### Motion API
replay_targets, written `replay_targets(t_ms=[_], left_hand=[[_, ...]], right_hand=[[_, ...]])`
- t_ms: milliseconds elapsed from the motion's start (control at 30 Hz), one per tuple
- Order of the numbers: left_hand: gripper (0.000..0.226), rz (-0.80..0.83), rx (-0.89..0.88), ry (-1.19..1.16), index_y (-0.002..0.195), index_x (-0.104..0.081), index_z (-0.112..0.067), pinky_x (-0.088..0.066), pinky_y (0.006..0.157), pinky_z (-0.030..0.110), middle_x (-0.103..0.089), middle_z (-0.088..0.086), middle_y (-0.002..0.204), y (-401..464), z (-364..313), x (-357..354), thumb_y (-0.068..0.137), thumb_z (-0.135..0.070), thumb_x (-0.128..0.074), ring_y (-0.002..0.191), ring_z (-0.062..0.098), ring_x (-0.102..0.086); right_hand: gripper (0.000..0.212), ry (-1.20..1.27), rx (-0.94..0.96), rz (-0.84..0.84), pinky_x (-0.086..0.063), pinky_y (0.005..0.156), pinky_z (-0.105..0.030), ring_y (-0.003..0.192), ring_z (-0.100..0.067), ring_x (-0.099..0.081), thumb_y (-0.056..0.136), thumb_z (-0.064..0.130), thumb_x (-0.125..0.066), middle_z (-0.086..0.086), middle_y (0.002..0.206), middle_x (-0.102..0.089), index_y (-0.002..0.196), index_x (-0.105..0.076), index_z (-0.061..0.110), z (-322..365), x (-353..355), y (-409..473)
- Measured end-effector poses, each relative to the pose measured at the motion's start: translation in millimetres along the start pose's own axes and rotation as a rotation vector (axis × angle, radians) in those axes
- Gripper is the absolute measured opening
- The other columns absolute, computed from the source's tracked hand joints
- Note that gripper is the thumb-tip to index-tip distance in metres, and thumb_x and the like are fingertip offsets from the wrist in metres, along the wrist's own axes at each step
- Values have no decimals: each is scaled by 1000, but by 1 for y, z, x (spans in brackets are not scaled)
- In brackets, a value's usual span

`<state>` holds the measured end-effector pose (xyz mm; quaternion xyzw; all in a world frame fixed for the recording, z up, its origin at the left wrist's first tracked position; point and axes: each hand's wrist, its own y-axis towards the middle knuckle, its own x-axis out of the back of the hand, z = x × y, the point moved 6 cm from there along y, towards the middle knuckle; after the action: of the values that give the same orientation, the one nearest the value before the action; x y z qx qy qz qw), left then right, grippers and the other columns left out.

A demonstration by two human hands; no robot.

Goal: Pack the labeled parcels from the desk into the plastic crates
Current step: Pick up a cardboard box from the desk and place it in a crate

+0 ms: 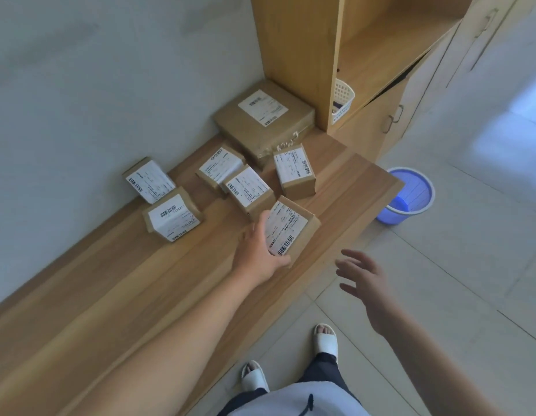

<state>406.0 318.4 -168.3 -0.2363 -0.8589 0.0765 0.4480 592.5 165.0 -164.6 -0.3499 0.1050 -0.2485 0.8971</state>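
Left hand (pixel 258 254) on parcel (pixel 291 232)

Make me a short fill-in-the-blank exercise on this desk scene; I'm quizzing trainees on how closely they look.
1. The left hand grips the small parcel nearest the desk's front ____.
2. The right hand holds ____.
3. On the floor beside the desk stands a ____ bucket.
4. The large parcel lies against the wooden ____.

Missing words: edge; nothing; blue; cabinet
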Motion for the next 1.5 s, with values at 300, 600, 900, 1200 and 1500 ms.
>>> replay_targets(t_ms=[300, 600, 900, 1200, 1500], left_hand=[[112, -345, -99, -232, 155, -10, -48, -45, 107, 32, -34, -16, 145, -115, 17, 84, 74, -49, -88, 133, 7, -32], [117, -258, 6, -604, 148, -9, -62, -41, 110, 30, -38, -23, 148, -190, 106, 134, 63, -60, -91, 135, 0, -42], [96, -134, -129, -831, 140, -48, -58, -51, 106, 35, -52, -19, 146, -264, 177, 238, 56, -51, -95, 134, 2, -53], [83, -196, -147, -875, 138, -51, -57, -59, 89, 34, -68, -9, 128, -307, 221, 264, 65, -40, -85, 115, 15, -68], [72, -461, -125, -1240, 136, -57, -41, -60, 84, 42, -74, 9, 123, -326, 252, 267, 68, -41, -79, 112, 29, -72]], right_hand=[[84, -113, 137, 371, -56, 88, -38, 93, -4, -73, 76, 34, -90, 7, 119, -69, 145, -41, 37, 40, -135, -53], [64, -496, 287, 562, -55, 79, -31, 107, -18, -69, 81, 11, -84, -1, 121, -66, 130, -55, 40, 42, -222, -87], [94, -1326, 601, 1004, -46, 106, -30, 123, 2, -51, 80, 27, -88, 23, 132, -55, 151, -31, 51, 76, -316, -171], [69, -1238, 698, 1010, -53, 104, -39, 117, 5, -59, 71, 53, -81, 28, 131, -61, 134, -52, 58, 60, -376, -221], [51, -451, 652, 876, -53, 101, -52, 124, -22, -66, 86, 30, -70, 2, 134, -69, 136, -64, 33, 39, -364, -246]])
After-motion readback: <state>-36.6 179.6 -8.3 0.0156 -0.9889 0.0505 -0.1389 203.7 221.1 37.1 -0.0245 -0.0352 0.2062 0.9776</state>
